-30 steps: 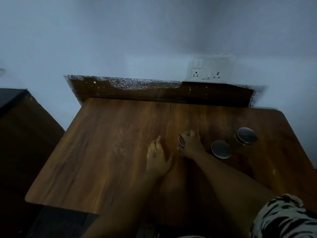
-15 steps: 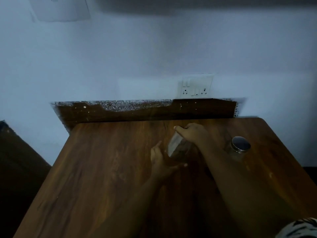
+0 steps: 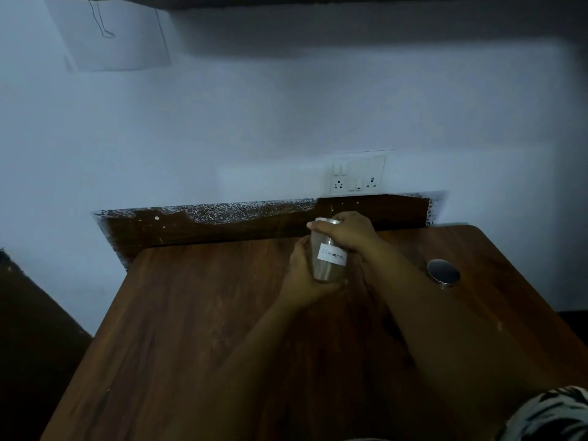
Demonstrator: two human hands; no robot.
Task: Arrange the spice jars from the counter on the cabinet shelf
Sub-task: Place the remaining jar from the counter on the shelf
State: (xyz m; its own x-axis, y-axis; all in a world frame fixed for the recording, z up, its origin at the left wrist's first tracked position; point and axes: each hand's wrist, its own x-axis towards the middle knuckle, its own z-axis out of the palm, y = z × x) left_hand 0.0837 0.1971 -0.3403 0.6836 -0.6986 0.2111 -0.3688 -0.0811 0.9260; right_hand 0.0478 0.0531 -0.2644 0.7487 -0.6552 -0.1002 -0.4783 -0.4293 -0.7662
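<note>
A clear spice jar (image 3: pixel 327 264) with a silver lid and a white handwritten label is held upright above the wooden counter (image 3: pixel 197 329). My right hand (image 3: pixel 348 232) grips it from above around the lid and upper body. My left hand (image 3: pixel 302 275) cups its lower left side and base. A second jar (image 3: pixel 443 273) with a dark round lid stands on the counter to the right, untouched. A dark edge (image 3: pixel 318 0) runs along the top of the view; I cannot tell if it is the cabinet.
A socket and switch plate (image 3: pixel 356 176) sits on the wall behind the jar, above a dark wooden backsplash (image 3: pixel 222 227). A white paper sheet (image 3: pixel 111 36) hangs at the upper left. Dark furniture (image 3: pixel 28 313) stands left of the counter.
My right hand has lifted the labelled jar off the counter and turned it upright. My left hand rose from the counter and took hold of its base. The view tilted upward.
</note>
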